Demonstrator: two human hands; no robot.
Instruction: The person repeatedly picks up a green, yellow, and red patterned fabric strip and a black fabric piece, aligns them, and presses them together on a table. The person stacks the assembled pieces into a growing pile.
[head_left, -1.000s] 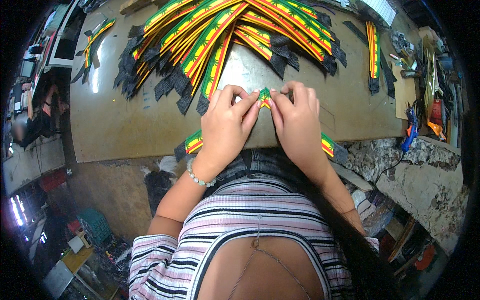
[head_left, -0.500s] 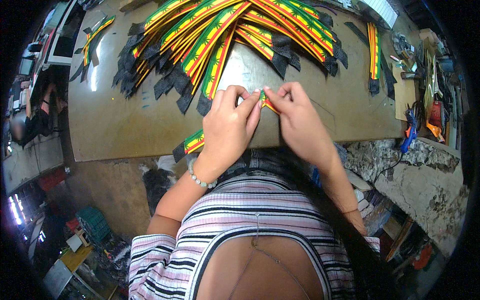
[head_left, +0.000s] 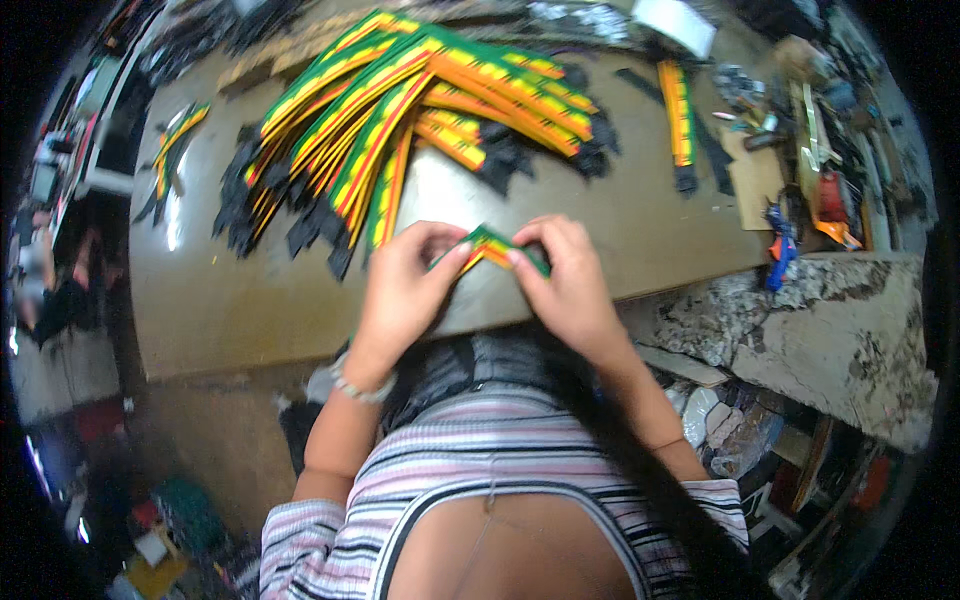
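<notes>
Both my hands are closed on one green, yellow and red patterned strip [head_left: 488,243], held just above the near part of the table. The strip bends to a peak pointing away from me. My left hand [head_left: 405,285] pinches its left leg between thumb and fingers, while my right hand [head_left: 568,285] pinches the right leg. My fingers cover the strip's ends. Beyond my hands lies a thick fanned pile of similar strips [head_left: 375,110], bent in V shapes with black ends. Motion blurs the picture somewhat.
The table [head_left: 240,320] has a few narrow strips [head_left: 178,150] at its left and another upright bundle of strips [head_left: 678,115] at its right. A blue tool [head_left: 782,250] hangs near the right edge, beside a rough concrete ledge [head_left: 830,330]. Clutter crowds the far right.
My hands have moved apart from a close pinch, and more of the strip shows between them, bent to a peak. The whole view has shifted, so the pile sits further left.
</notes>
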